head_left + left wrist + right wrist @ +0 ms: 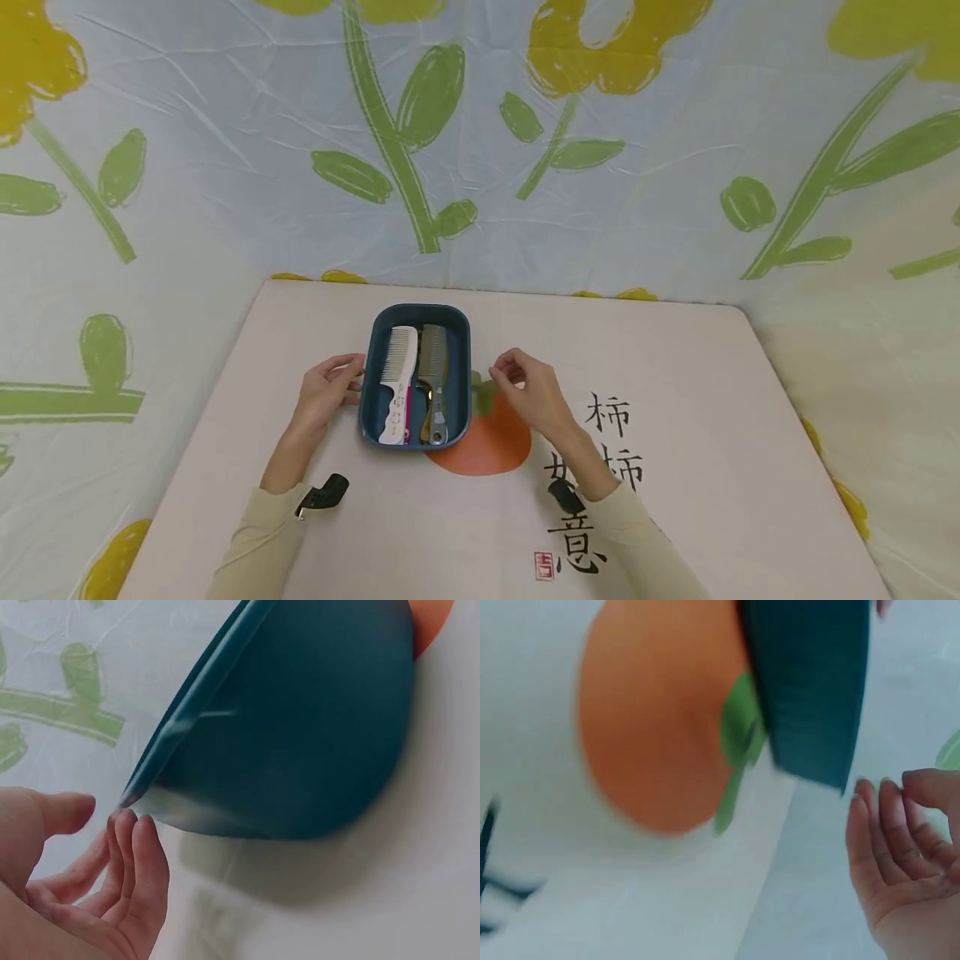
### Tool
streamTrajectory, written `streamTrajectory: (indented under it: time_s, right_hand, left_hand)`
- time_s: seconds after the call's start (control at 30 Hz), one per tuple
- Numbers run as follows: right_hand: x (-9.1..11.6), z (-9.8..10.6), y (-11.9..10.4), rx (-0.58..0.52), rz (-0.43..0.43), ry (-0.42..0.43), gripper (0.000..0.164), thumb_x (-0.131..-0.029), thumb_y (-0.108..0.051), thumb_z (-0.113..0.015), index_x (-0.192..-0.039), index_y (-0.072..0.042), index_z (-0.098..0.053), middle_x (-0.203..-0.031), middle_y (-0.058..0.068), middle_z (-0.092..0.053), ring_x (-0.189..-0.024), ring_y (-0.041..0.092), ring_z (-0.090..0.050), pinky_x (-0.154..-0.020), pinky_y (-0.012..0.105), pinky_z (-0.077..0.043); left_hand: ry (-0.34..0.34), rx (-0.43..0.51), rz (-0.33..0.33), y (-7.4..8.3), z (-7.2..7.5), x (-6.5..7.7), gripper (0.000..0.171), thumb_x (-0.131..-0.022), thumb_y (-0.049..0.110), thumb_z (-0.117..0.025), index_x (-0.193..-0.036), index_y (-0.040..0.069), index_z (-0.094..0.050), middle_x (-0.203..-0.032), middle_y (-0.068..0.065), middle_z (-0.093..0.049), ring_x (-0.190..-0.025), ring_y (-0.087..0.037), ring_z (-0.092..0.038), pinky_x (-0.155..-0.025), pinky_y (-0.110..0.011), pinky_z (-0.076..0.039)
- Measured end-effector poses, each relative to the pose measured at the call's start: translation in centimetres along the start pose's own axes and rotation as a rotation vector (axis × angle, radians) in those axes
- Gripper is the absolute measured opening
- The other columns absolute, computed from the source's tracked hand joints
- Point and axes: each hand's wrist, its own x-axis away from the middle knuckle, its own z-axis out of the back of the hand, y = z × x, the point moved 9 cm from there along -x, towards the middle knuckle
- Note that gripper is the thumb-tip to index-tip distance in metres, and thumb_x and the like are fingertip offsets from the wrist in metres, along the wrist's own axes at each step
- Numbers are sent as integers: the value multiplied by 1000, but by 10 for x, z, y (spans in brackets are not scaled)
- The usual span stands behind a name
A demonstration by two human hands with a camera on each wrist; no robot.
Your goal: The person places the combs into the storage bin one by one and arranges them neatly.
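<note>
A dark blue tray (422,308) stands on the table with combs lying in it. On its left is a white comb (397,392), with a strip of pink (408,417) showing along its edge. Beside that lies a grey comb (432,358), partly covering a brownish item (425,427). My left hand (322,396) is at the tray's left side; in the left wrist view its relaxed fingertips (150,832) are right at the tray's rim. My right hand (534,392) hovers to the right of the tray, apart from it, fingers loosely bent and holding nothing.
The pale table cover (675,375) carries a printed orange persimmon (487,450) under the right hand's side and black characters (576,550) farther right. A flower-patterned cloth (637,208) hangs behind the table's back edge and along both sides.
</note>
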Motion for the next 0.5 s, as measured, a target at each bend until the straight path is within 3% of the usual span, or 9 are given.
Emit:
streamTrajectory:
  time_s: [0.27,0.43,0.5]
  right_hand:
    - [16,39,21,94,65,101,10,-93,-1,-73,-97,-2,-64,-85,5,-65,-77,18,-64,-74,42,-58]
    - [25,62,34,172,117,163,13,-90,2,-75,-97,-1,-64,-86,6,-65,-78,19,-63,-72,43,-57]
    - [28,70,39,216,136,175,14,-90,3,-76,-97,-1,-64,-87,7,-65,-78,18,-62,-73,36,-56]
  left_hand:
    - [34,-123,-107,14,6,3,38,-105,26,-62,-127,-5,-65,-115,-25,-70,-81,-18,-66,-70,-20,-57]
    - [106,-294,-209,23,13,4,34,-103,29,-64,-116,-2,-72,-108,-21,-73,-89,-27,-67,-71,-17,-51]
    - [142,-365,-248,27,18,5,34,-102,31,-65,-112,0,-74,-103,-18,-75,-90,-27,-68,-73,-21,-49]
